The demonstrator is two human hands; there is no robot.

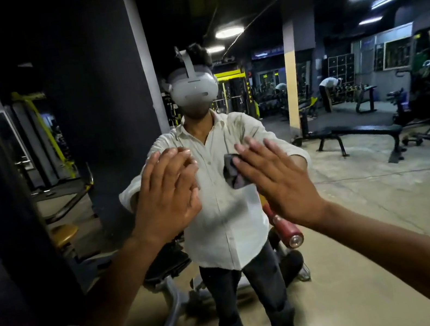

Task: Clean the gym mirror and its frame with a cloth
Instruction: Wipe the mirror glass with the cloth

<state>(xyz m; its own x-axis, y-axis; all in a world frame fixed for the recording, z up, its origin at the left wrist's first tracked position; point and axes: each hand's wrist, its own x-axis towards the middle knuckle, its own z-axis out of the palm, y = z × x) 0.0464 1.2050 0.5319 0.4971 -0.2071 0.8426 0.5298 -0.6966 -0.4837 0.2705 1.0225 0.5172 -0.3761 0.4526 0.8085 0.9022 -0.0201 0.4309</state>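
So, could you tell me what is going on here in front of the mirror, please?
A person stands facing the gym mirror and shows in its reflection with a headset on. Their right hand presses a dark cloth against the glass with straight fingers. Their left hand is spread flat at the glass beside it and holds nothing. The work at this moment is on the glass itself, not on the frame.

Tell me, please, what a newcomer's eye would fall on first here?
Two hands raised flat to the mirror at centre: the left hand bare, the right hand pressing a dark cloth to the glass. Between them stands the reflection of the person in a white headset and pale shirt.
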